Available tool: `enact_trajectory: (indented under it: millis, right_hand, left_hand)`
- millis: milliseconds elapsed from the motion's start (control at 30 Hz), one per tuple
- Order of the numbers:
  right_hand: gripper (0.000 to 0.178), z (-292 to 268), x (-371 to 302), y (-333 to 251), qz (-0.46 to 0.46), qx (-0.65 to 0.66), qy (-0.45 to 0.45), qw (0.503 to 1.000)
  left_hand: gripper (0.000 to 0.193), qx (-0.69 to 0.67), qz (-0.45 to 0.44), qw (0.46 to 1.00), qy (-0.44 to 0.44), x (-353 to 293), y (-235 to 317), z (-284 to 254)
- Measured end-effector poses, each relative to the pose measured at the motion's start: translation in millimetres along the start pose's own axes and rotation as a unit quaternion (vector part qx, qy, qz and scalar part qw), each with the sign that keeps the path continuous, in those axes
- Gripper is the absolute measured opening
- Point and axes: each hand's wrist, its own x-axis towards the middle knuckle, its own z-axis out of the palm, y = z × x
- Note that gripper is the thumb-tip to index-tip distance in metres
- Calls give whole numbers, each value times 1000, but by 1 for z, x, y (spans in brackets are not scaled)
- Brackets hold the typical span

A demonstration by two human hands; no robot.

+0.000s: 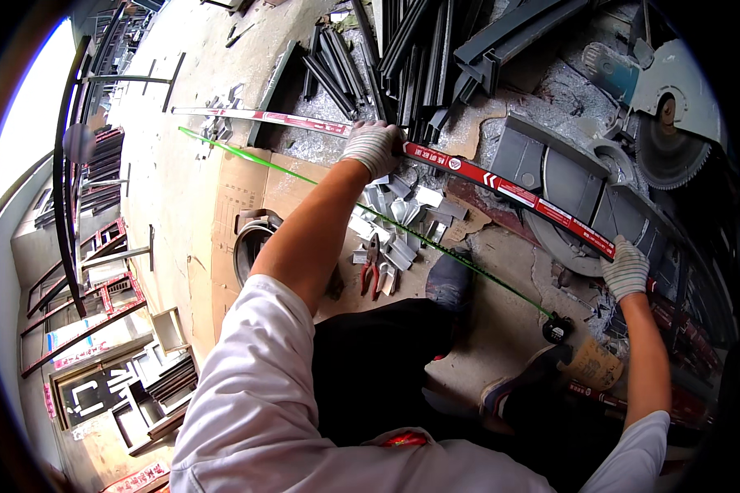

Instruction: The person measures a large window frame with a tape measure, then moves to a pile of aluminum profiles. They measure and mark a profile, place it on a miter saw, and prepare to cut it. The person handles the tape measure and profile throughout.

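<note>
A long, narrow metal profile covered in red and white film (460,168) stretches across in front of me, over the bed of a mitre saw (551,177). My left hand (372,150), in a striped work glove, is closed around its middle. Further right, my right hand (626,269), gloved alike, grips it near the saw's side. Below the profile, a green tape blade (403,226) runs slantwise from its black tape measure case (557,329), at the lower right, toward the far left. Red-handled pliers (372,267) lie on the floor among small cut metal pieces (399,242).
The toothed saw blade (672,148) is raised at the upper right. Dark profiles (419,62) are heaped at the back. A round metal rim (251,251) stands left of my forearm. Black frames (70,164) and stacked frame parts (152,382) fill the left side.
</note>
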Motion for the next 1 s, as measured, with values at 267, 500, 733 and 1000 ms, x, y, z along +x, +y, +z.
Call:
enact_trajectory:
  millis: [267, 500, 733, 1000]
  right_hand:
    - [37, -6, 0, -4, 21, 18, -5, 1000]
    - [37, -22, 4, -18, 3, -3, -51, 999]
    - [40, -25, 3, -20, -8, -3, -59, 998]
    - [40, -10, -1, -27, -76, 133, 54, 987]
  left_hand:
    - [67, -132, 148, 978, -63, 12, 63, -17]
    - [61, -151, 117, 982, -10, 19, 74, 6]
    - [54, -175, 73, 980, -64, 26, 77, -4]
    - [40, -262, 60, 961, -60, 34, 40, 28]
